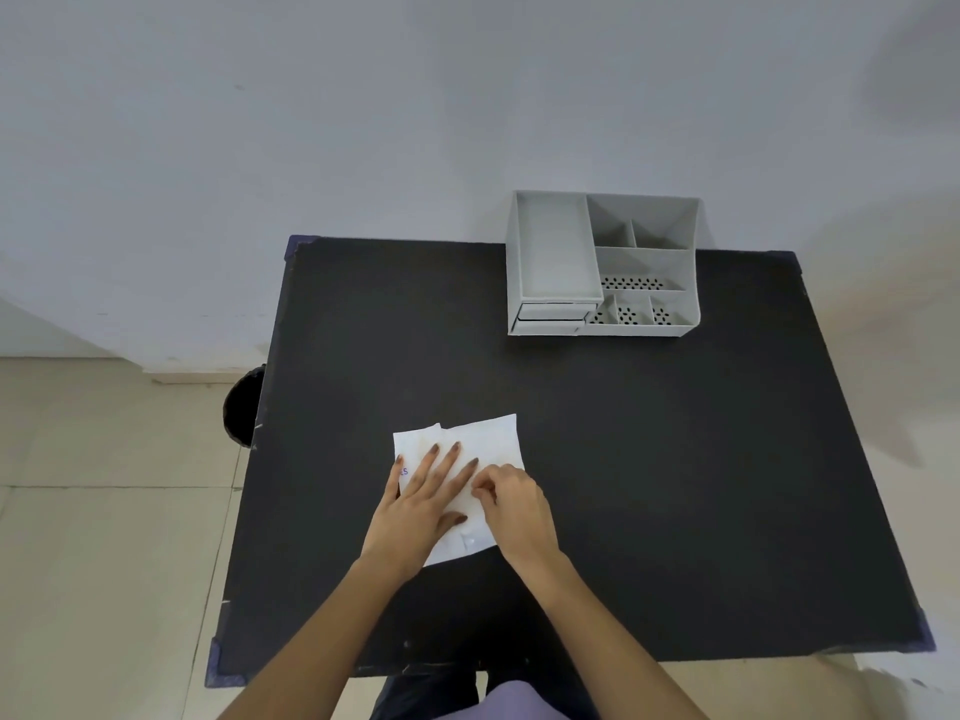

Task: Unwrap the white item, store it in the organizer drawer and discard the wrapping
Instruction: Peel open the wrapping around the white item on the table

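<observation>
A dark bin [243, 407] stands on the floor off the table's edge, up and to the left of both hands, its contents lost in shadow. On the black table [649, 485], the left hand [423, 504] lies open and flat, fingers spread, pressing down on the white packet [485, 444], which sits directly under both hands with its long axis running away from the person and tilted slightly left. A flap of wrapping already stands folded out at the packet's far left corner. Just beside it, touching at the fingers, the right hand [511, 504] is curled, its fingertips pinched on what looks like a seam or edge of the wrapping near the packet's middle; how firm the hold is cannot be told. Well beyond the right hand, up and to its right, the grey organizer [550, 241] stands at the table's far edge, every visible compartment empty and its small front drawer [550, 317] closed, or nearly so. Peeling the wrapping looks like the step in hand.
</observation>
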